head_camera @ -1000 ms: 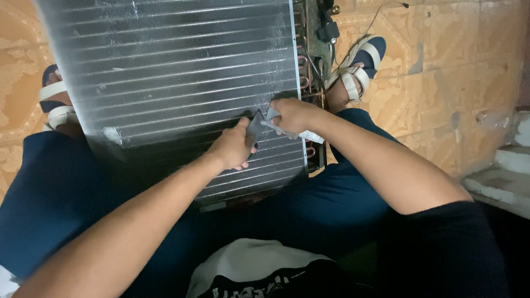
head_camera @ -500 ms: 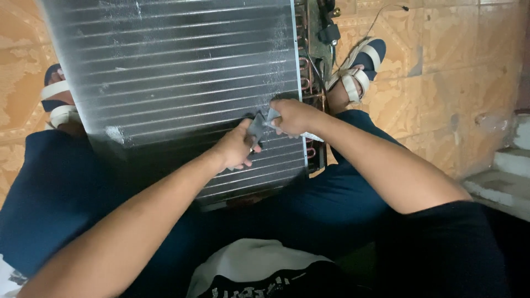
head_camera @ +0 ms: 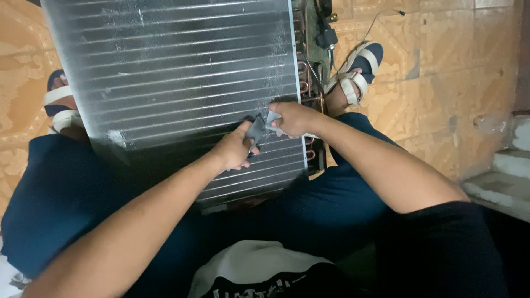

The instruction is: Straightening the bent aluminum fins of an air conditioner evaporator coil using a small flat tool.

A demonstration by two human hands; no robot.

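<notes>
Aluminium fins of a coil (head_camera: 182,83) fill the lap of a seated person, copper bends (head_camera: 305,77) at its right edge, over an orange tiled floor (head_camera: 452,72). Low on the fins, the left hand (head_camera: 234,150) and right hand (head_camera: 292,118) each pinch shut on a small grey scrap (head_camera: 260,128).

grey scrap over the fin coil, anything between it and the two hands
Nothing visible. The left hand and the right hand both pinch the small grey scrap directly, just above the finned coil that leans against the person's legs. No tool, cloth or other thing shows between fingers and scrap.
</notes>
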